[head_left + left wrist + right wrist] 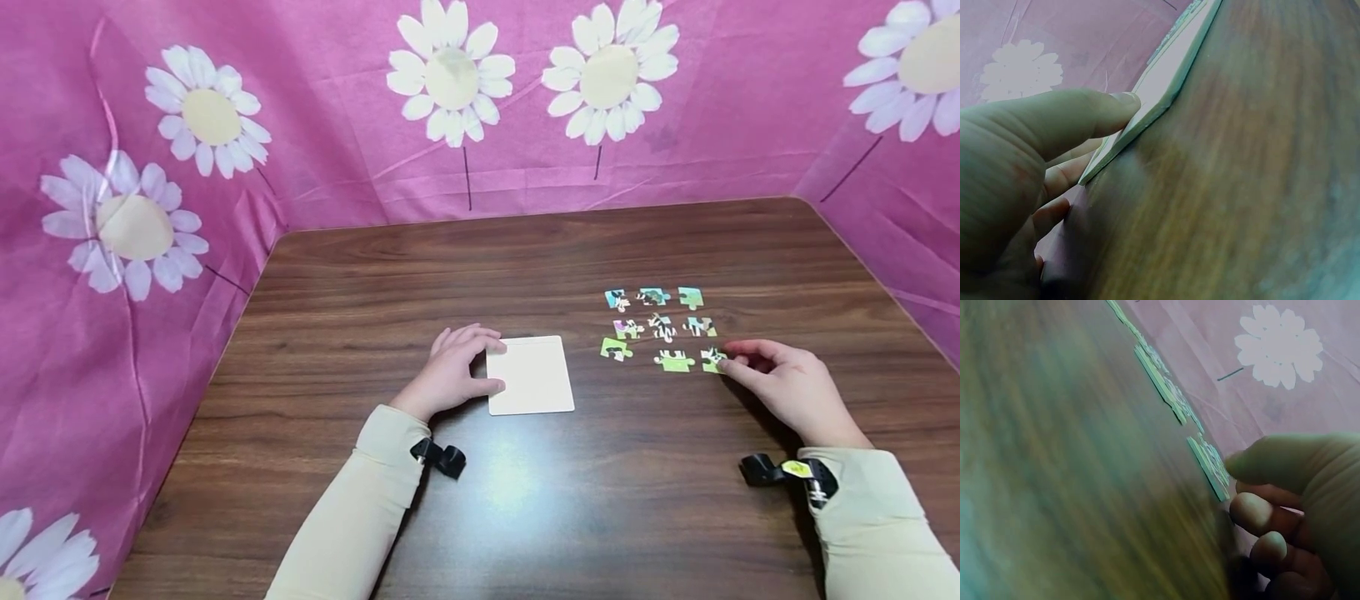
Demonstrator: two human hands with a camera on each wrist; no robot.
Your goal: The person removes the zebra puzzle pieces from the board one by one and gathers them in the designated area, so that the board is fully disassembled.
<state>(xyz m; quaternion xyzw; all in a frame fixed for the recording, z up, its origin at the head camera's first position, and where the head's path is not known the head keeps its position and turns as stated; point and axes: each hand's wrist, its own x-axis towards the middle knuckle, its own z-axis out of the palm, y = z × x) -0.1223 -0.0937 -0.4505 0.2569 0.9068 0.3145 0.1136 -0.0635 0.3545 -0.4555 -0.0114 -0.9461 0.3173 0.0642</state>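
A blank, pale square board [534,379] lies flat left of the puzzle pieces. My left hand [459,371] rests at its left side, the thumb [1110,112] on its top face and the loosely bent fingers by the far left corner. My right hand [787,379] is at the near right puzzle piece [712,360], a green one with black and white print. Its thumb and index finger pinch that piece at the right edge, while the other fingers [1254,512] curl in beside it. The piece lies on the table.
Several other puzzle pieces lie in three loose rows, among them a green bottom piece [675,362], a green left piece [616,348] and a green top piece [691,297]. The dark wooden table [420,275] meets a pink flowered cloth [322,125] behind and at both sides.
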